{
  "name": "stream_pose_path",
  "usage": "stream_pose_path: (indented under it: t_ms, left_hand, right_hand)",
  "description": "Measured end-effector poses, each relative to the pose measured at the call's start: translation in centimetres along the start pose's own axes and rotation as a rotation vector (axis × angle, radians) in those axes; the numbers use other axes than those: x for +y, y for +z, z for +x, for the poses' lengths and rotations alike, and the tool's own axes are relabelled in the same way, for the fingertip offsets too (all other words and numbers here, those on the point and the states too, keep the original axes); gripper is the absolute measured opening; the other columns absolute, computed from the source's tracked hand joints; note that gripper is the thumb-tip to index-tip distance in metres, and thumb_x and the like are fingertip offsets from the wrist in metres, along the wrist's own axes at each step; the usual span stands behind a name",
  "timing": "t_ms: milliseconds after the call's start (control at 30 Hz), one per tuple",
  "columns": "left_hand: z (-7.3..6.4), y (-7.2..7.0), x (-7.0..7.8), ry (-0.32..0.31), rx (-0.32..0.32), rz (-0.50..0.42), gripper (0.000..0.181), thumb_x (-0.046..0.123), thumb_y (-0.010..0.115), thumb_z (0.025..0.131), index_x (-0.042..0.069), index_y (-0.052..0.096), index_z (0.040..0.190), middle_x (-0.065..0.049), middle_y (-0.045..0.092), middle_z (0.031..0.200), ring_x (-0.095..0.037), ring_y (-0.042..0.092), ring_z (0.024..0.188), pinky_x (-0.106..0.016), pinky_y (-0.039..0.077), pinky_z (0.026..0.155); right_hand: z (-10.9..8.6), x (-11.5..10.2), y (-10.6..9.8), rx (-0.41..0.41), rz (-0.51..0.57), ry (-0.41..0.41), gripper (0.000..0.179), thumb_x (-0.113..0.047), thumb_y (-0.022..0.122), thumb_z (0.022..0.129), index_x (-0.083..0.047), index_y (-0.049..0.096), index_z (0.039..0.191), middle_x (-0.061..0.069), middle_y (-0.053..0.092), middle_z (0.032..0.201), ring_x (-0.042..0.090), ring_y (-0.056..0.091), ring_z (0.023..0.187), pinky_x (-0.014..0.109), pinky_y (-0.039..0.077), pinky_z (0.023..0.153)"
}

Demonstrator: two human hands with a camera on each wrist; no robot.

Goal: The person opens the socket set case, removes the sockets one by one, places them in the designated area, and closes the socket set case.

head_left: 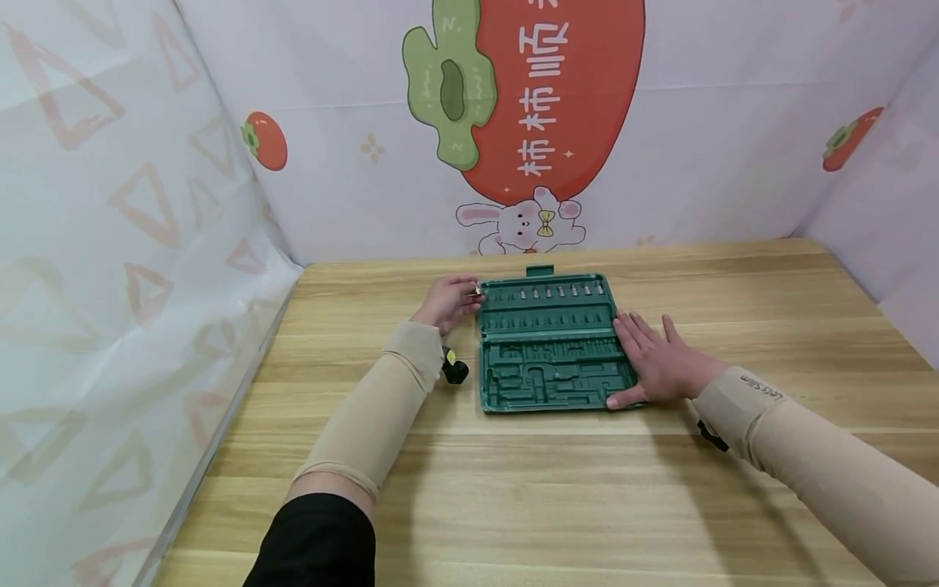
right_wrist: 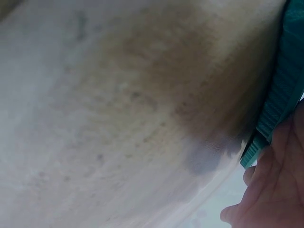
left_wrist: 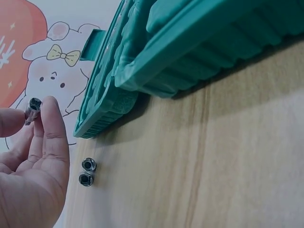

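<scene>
A green plastic tool case lies open and flat on the table, with several small metal sockets standing in the top row of its far half. My left hand, by the far left corner of the case, pinches a small metal socket between thumb and fingers. Two more sockets stand close together on the table to the left of the case. On the case's right edge rests my right hand, its fingers spread and straight; in the right wrist view the palm lies along the green side wall.
The case's near half has moulded hollows with no tools in them. Behind the wooden table hangs a white printed cloth, and another cloth covers the left side. A black wrist device sits under the left wrist.
</scene>
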State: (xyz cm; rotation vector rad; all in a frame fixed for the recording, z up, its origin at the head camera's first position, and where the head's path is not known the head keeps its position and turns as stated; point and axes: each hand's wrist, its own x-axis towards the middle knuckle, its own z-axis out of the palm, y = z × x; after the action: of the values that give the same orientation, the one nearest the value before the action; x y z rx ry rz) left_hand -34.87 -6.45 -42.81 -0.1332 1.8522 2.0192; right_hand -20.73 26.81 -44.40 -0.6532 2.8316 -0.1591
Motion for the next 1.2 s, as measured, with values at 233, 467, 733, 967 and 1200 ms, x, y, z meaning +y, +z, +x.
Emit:
stream_pose_path:
  t_ms: [233, 467, 733, 967, 1200]
  left_hand:
    - [0.1, -0.7, -0.1, 0.009, 0.019, -0.027, 0.038, 0.002, 0.05, 0.099, -0.006, 0.046, 0.136, -0.024, 0.056, 0.126, -0.032, 0.058, 0.109, -0.039, 0.045, 0.099]
    - [0.4, -1.5, -0.1, -0.022, 0.038, -0.069, 0.039, -0.002, 0.051, 0.098, -0.007, 0.046, 0.136, -0.024, 0.05, 0.133, -0.034, 0.054, 0.118, -0.035, 0.045, 0.098]
    - [0.4, -2.7, 0.2, -0.057, 0.165, 0.121, 0.036, 0.008, 0.054, 0.099, 0.002, 0.054, 0.134, -0.016, 0.058, 0.126, -0.024, 0.061, 0.1, -0.033, 0.051, 0.088]
    - [0.7, -3.1, 0.2, -0.037, 0.213, 0.157, 0.033, 0.005, 0.056, 0.097, -0.004, 0.056, 0.129, -0.017, 0.059, 0.12, -0.022, 0.061, 0.092, -0.035, 0.05, 0.089]
    - [1.2, -3.6, -0.1, -0.03, 0.219, 0.267, 0.028, 0.003, 0.057, 0.096, -0.005, 0.06, 0.122, -0.016, 0.062, 0.111, -0.019, 0.061, 0.082, -0.029, 0.053, 0.08]
  right_hand:
    - [0.1, 0.1, 0.2, -0.021, 0.015, 0.01, 0.132, -0.085, 0.051, 0.071, 0.011, 0.006, 0.149, 0.029, 0.001, 0.156, 0.045, -0.001, 0.143, 0.069, -0.009, 0.104]
    - [0.2, 0.0, 0.2, -0.008, 0.006, 0.01, 0.131, -0.083, 0.053, 0.071, 0.013, 0.009, 0.148, 0.03, 0.005, 0.155, 0.047, 0.003, 0.142, 0.07, -0.005, 0.104]
    - [0.0, -0.2, -0.2, -0.02, 0.022, 0.008, 0.131, -0.083, 0.054, 0.071, 0.013, 0.008, 0.148, 0.03, 0.003, 0.156, 0.047, 0.002, 0.142, 0.072, -0.004, 0.103]
    - [0.0, -0.3, -0.4, -0.03, 0.015, 0.016, 0.133, -0.085, 0.051, 0.07, 0.013, 0.009, 0.148, 0.03, 0.003, 0.156, 0.047, 0.003, 0.142, 0.072, -0.002, 0.103]
    - [0.0, -0.5, -0.5, -0.032, 0.012, 0.02, 0.133, -0.086, 0.051, 0.069, 0.013, 0.01, 0.148, 0.03, 0.004, 0.156, 0.048, 0.004, 0.141, 0.073, -0.001, 0.102]
